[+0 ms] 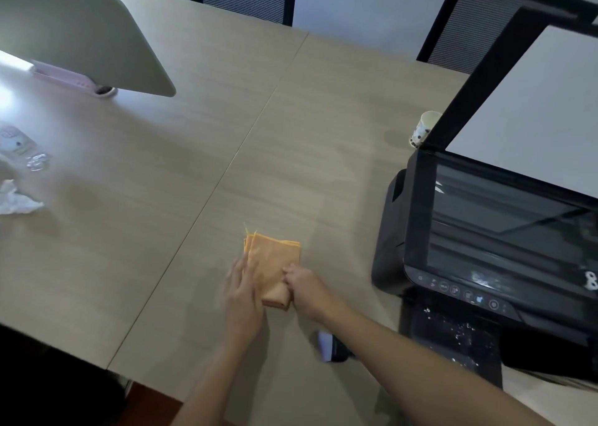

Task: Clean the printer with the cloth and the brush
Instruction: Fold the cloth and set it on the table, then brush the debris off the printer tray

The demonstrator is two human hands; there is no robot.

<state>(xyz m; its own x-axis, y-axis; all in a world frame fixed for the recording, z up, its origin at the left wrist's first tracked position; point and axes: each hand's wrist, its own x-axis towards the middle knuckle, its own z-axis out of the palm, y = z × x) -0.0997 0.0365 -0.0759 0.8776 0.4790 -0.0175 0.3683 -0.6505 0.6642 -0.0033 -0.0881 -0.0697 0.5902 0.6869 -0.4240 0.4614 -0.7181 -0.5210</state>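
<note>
Your folded orange cloth (273, 265) lies on the pale wood-grain table (161, 173), near the front edge and a little left of the black flatbed printer (485, 241). Your left hand (242, 291) rests flat against the cloth's left edge, fingers stretched out and together; it is motion-blurred, so how firmly it presses is unclear. Your right hand (305, 291) is curled with the fingertips pinching the cloth's right edge near its middle.

The printer sits at the right side of the table with its scanner lid (530, 102) raised, the white underside showing and the dark glass exposed. White specks are scattered on its near output tray. Under your right forearm, just left of the printer, lies a dark object with a pale end (330, 348), possibly the brush, though it is too blurred to confirm.

Far behind the printer's left corner stands a small patterned paper cup (424, 129). A crumpled white tissue (16, 199) lies at the far left.
</note>
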